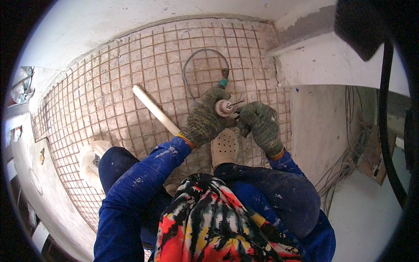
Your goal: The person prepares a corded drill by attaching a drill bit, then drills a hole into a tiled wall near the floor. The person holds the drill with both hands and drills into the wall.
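My left hand [203, 117], in a grey-green knit glove, wraps round the body of a power drill. The drill's ridged chuck [224, 108] faces up toward me, and a thin drill bit [237, 103] sticks out of it to the right. Past my left fingers shows the drill's green end [223, 82], from which a dark power cord [185, 70] loops back. Close beside the chuck is my gloved right hand [263, 125], its fingers closed at a small dark piece by the chuck's edge. That piece is mostly hidden.
Rusty wire mesh [131, 56] covers the rough concrete under me. A white pipe [155, 110] lies across it, left of my hands. Below them is my beige clog [224, 146]. A whitish bag [89, 163] sits at left. Loose wires [345, 159] and a brown board [372, 153] are at right.
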{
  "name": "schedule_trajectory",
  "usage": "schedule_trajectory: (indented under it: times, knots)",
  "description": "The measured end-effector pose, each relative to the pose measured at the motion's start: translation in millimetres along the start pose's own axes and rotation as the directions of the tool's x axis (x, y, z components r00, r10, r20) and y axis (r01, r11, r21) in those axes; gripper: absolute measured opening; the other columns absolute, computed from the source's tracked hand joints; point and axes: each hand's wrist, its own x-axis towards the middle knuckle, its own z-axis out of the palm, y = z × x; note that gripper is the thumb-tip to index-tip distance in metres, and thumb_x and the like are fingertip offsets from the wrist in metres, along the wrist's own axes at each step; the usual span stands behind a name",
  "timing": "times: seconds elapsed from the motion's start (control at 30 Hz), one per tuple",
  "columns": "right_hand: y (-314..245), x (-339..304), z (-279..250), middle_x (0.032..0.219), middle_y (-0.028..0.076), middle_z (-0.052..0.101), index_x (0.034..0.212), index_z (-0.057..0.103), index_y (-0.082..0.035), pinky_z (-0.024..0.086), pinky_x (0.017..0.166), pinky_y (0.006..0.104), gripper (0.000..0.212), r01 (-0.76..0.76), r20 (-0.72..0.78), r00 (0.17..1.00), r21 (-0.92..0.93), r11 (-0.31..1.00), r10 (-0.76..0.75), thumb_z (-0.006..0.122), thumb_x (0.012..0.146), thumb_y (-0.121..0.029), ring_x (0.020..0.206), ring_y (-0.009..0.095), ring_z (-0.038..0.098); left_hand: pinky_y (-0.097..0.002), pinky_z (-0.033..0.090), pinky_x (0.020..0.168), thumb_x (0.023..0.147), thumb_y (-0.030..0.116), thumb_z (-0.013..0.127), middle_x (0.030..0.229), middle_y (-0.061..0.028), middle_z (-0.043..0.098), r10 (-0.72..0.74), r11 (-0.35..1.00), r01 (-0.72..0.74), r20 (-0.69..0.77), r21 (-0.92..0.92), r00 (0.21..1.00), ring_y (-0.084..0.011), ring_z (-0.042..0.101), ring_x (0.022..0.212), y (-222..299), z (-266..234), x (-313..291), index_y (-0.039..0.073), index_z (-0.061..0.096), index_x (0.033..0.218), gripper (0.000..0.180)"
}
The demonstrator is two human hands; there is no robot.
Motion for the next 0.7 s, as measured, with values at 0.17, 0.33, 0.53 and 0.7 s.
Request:
schedule_trajectory:
  times: [0.17,0.33,0.53,0.7]
  knots:
    - [18.9,13.0,-3.9,0.111,0.011,0.07,0.117,0.073,-0.013,0.054,0.089,0.0448,0.036,0.233,0.065,0.972,-0.239,0.943,-0.224,0.074,0.081,-0.017,0.101,0.032,0.068,-0.0366,0.051,0.102,0.077,0.023,0.092,0.123,-0.0083,0.062,0.054,0.995,-0.061,0.096,0.073,0.994,-0.0208,0.061,0.116,1.2,-5.6,-4.4,0.009,0.055,0.129,0.065]
    - [27.8,7.3,0.1,0.119,0.012,0.068,0.12,0.07,-0.014,0.05,0.098,0.0468,0.038,0.03,0.116,0.993,-0.061,0.998,-0.023,0.072,0.082,-0.015,0.114,0.036,0.062,-0.0354,0.05,0.101,0.08,0.02,0.09,0.122,-0.0075,0.062,0.11,0.993,-0.105,0.099,-0.061,0.989,-0.0188,0.061,0.115,4.8,-7.5,-8.7,0.009,0.057,0.124,0.057]
    - [37.5,1.2,10.4,0.119,0.013,0.067,0.121,0.069,-0.012,0.049,0.1,0.046,0.039,0.26,0.0,0.965,-0.113,0.959,-0.262,0.071,0.082,-0.013,0.114,0.036,0.062,-0.0477,0.041,0.11,0.085,0.025,0.082,0.119,-0.0134,0.066,0.232,0.968,-0.236,-0.064,-0.082,0.971,-0.0324,0.059,0.12,14.7,-0.8,-13.5,0.007,0.064,0.115,0.04]
    - [41.4,-0.8,18.7,0.119,0.014,0.068,0.122,0.068,-0.009,0.05,0.099,0.045,0.043,0.013,0.091,0.996,0.019,1.0,-0.015,0.074,0.08,-0.013,0.11,0.037,0.063,-0.0473,0.038,0.114,0.095,0.022,0.069,0.115,-0.0123,0.066,0.369,0.929,-0.368,-0.024,0.028,0.929,-0.0306,0.061,0.116,20.3,5.3,-16.6,0.006,0.063,0.115,0.026]
